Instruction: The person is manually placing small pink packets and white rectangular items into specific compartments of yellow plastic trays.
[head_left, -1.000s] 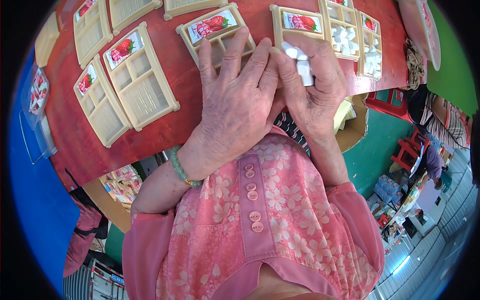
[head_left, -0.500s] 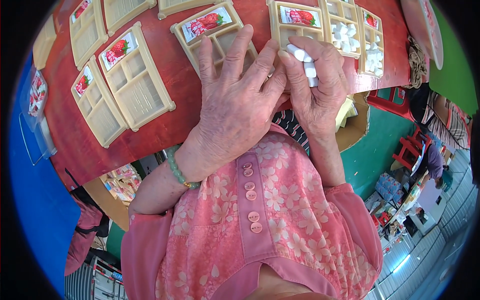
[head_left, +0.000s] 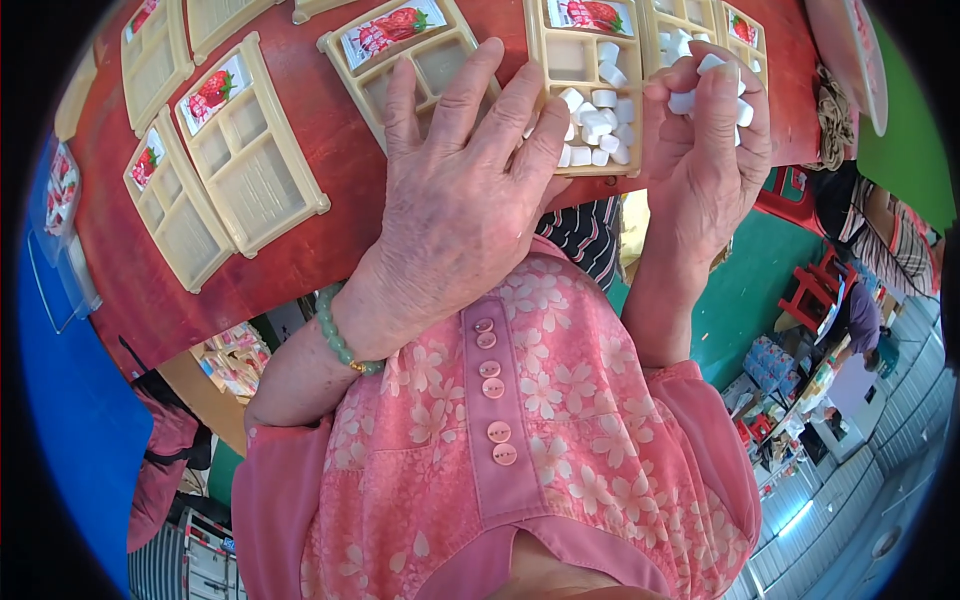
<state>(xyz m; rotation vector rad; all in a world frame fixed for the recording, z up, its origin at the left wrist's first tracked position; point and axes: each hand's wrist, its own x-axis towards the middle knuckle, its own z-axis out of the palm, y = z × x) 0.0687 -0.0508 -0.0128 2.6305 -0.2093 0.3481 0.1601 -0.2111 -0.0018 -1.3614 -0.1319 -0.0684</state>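
Small white marshmallow-like pieces (head_left: 743, 112) are bunched in the bent fingers of my right hand (head_left: 700, 165), raised just right of a cream compartment tray (head_left: 570, 62). White pieces (head_left: 600, 125) like them lie loose in that tray's large near compartment, and a couple sit in a smaller one. A strawberry-printed sachet (head_left: 590, 14) fills its far compartment. My left hand (head_left: 450, 195) is open, fingers spread, palm down. It covers part of a second tray (head_left: 375, 75) and reaches this tray's left edge. What lies under the palm is hidden.
More cream trays (head_left: 250, 160) with sachets lie on the red table (head_left: 290, 45) to the left. At the right, further trays (head_left: 692, 12) hold white pieces. Red stools (head_left: 815, 290) stand beyond the table. A person (head_left: 858, 320) is in the right background.
My right hand has moved right, away from over the tray, with white pieces still in its fingers. White pieces in that tray now show. My left hand stays spread in nearly the same place.
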